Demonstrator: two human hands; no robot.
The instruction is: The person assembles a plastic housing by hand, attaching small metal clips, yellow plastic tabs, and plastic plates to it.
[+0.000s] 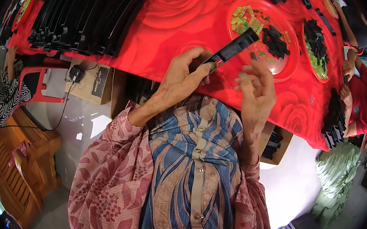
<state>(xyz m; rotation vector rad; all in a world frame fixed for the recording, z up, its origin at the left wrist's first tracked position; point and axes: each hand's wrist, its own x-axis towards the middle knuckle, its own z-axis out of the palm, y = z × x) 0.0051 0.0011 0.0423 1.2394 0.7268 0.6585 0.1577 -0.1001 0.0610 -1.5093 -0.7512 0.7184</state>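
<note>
My left hand (188,71) is closed around one end of a long, narrow black plastic piece (234,48). The piece slants up to the right over the table, and a bit of red shows beside my thumb. To its right hovers my right hand (259,88), its fingers loosely bent and apart, with nothing plainly held. A tiny dark bit (253,56) shows just past its fingertips; whether they touch it I cannot tell. Behind both hands lies a round red tray (288,74) with yellow-green clips (248,20) and small black parts (275,41).
Long black pieces (85,14) stand in a row on the red rose-patterned cloth (172,3) at left. Another tray (319,74) of parts sits right, near a co-worker's hands (347,92). Below are a red chair (40,83), cardboard boxes (90,81) and a wooden bench (19,165).
</note>
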